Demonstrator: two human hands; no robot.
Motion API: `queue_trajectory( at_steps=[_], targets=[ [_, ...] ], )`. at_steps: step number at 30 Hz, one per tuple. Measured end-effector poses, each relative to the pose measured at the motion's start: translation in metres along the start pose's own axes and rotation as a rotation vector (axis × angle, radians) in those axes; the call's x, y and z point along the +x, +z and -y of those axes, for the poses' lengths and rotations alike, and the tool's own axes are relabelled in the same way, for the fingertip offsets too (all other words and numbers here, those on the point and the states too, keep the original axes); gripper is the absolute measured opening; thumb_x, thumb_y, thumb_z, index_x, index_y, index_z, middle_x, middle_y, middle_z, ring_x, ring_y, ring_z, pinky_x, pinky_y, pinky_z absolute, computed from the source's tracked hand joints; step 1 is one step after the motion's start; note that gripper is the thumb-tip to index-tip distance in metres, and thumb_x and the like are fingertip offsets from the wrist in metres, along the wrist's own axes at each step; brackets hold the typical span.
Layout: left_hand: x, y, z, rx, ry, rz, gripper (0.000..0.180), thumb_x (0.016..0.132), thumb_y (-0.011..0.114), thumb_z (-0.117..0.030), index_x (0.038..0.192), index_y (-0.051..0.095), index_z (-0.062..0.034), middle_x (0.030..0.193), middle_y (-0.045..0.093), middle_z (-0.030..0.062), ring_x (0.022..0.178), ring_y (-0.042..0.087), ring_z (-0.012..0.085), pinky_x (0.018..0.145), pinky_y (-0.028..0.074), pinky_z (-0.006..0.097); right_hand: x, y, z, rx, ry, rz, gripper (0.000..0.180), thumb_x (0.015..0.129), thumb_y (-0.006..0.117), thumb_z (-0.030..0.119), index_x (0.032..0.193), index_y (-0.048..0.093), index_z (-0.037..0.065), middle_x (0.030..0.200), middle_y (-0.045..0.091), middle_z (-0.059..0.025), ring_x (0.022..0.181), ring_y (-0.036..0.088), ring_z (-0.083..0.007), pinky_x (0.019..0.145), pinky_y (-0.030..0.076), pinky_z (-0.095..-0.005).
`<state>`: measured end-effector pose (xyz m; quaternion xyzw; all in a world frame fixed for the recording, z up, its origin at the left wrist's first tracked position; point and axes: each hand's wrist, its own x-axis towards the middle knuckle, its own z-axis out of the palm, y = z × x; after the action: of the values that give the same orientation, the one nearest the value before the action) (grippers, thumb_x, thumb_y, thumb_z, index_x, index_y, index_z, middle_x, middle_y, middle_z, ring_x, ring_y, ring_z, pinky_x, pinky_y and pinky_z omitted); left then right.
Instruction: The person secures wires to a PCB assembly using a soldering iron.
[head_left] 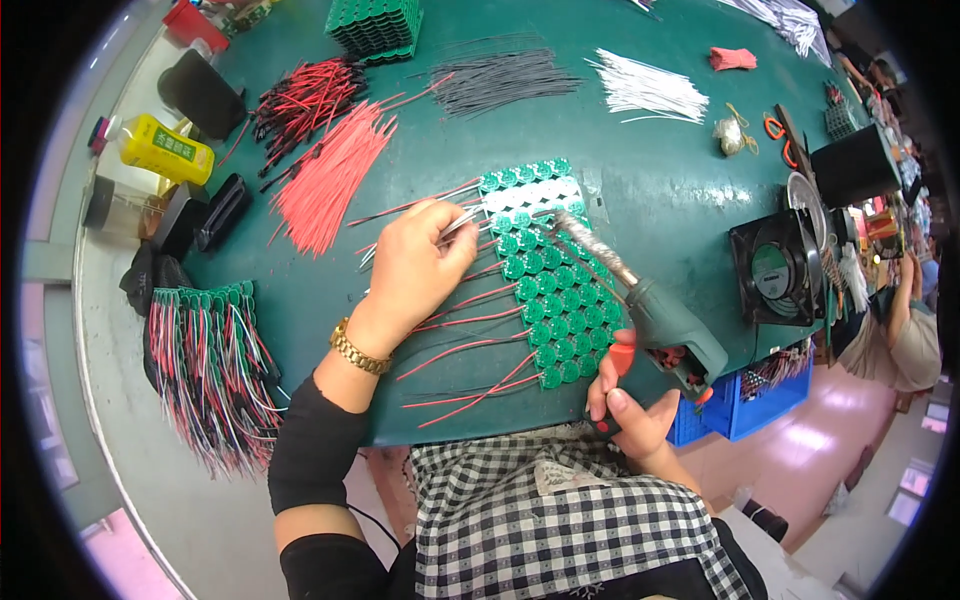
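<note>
A green panel of small round circuit boards (565, 300) lies on the green work table, with red wires (470, 318) fixed along its left edge. Over the panel's upper left edge, my left hand (415, 262) is closed in a pinch on a few thin white wires (468, 214). My right hand (635, 415) grips the handle of a green soldering gun (668, 320) at the panel's right side. Its metal barrel points up and left, and the tip reaches the upper rows of boards near my left fingers. Whether the tip touches a board, I cannot tell.
Loose red wires (330, 190), black wires (500, 82) and white wires (650, 86) lie beyond the panel. A black fan (775, 268) stands at right, below orange-handled scissors (778, 138). Wired boards (205, 365) hang over the left edge. A yellow bottle (165, 150) stands far left.
</note>
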<state>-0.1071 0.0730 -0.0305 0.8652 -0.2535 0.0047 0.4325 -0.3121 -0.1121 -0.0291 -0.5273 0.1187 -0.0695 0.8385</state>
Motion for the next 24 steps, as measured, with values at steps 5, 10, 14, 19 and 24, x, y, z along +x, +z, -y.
queue_trajectory(
  at_steps=[5, 10, 14, 19, 24],
  targets=[
    [-0.002, -0.013, -0.001, -0.061, 0.113, -0.145, 0.012, 0.088, 0.059, -0.005, 0.098, 0.064, -0.0002, 0.076, 0.059, 0.0103, 0.062, 0.057, 0.0191, 0.057, 0.045, 0.030, -0.006, -0.006, -0.006, 0.054, -0.010, 0.041, 0.056, 0.085, 0.061, 0.012, 0.132, 0.033, 0.000, 0.085, 0.053, -0.0101, 0.062, 0.055, -0.0174, 0.058, 0.048, -0.0306],
    [-0.015, -0.003, -0.015, -0.202, 0.096, -0.167, 0.009, 0.085, 0.062, -0.004, 0.093, 0.064, -0.0005, 0.071, 0.060, 0.0068, 0.054, 0.053, 0.0126, 0.052, 0.043, 0.028, -0.004, -0.006, 0.001, -0.050, 0.019, 0.053, 0.059, 0.084, 0.064, 0.033, 0.128, 0.037, 0.003, 0.077, 0.056, -0.0102, 0.059, 0.056, -0.0179, 0.056, 0.049, -0.0310],
    [-0.018, -0.001, -0.015, -0.126, -0.170, 0.037, 0.006, 0.080, 0.065, -0.003, 0.081, 0.060, 0.0008, 0.069, 0.057, -0.0012, 0.060, 0.049, 0.0024, 0.053, 0.039, 0.018, -0.006, -0.008, 0.002, -0.127, 0.114, 0.128, 0.063, 0.083, 0.064, 0.045, 0.127, 0.042, 0.005, 0.077, 0.056, -0.0098, 0.061, 0.055, -0.0162, 0.056, 0.047, -0.0294],
    [-0.016, 0.001, -0.010, -0.064, -0.083, 0.030, 0.007, 0.076, 0.065, -0.002, 0.076, 0.059, 0.0004, 0.066, 0.056, -0.0006, 0.057, 0.048, 0.0027, 0.049, 0.039, 0.019, -0.009, -0.010, 0.000, -0.223, 0.221, 0.158, 0.067, 0.081, 0.064, 0.053, 0.128, 0.043, 0.010, 0.082, 0.054, -0.0076, 0.065, 0.055, -0.0153, 0.054, 0.042, -0.0270],
    [-0.016, 0.001, -0.008, -0.011, -0.093, 0.037, 0.008, 0.071, 0.065, -0.007, 0.075, 0.060, -0.0018, 0.067, 0.062, 0.0089, 0.055, 0.061, 0.0180, 0.054, 0.048, 0.029, -0.008, -0.012, -0.002, -0.226, 0.251, 0.145, 0.064, 0.080, 0.065, 0.054, 0.122, 0.046, 0.010, 0.082, 0.054, -0.0075, 0.066, 0.055, -0.0150, 0.054, 0.042, -0.0269]
  ],
)
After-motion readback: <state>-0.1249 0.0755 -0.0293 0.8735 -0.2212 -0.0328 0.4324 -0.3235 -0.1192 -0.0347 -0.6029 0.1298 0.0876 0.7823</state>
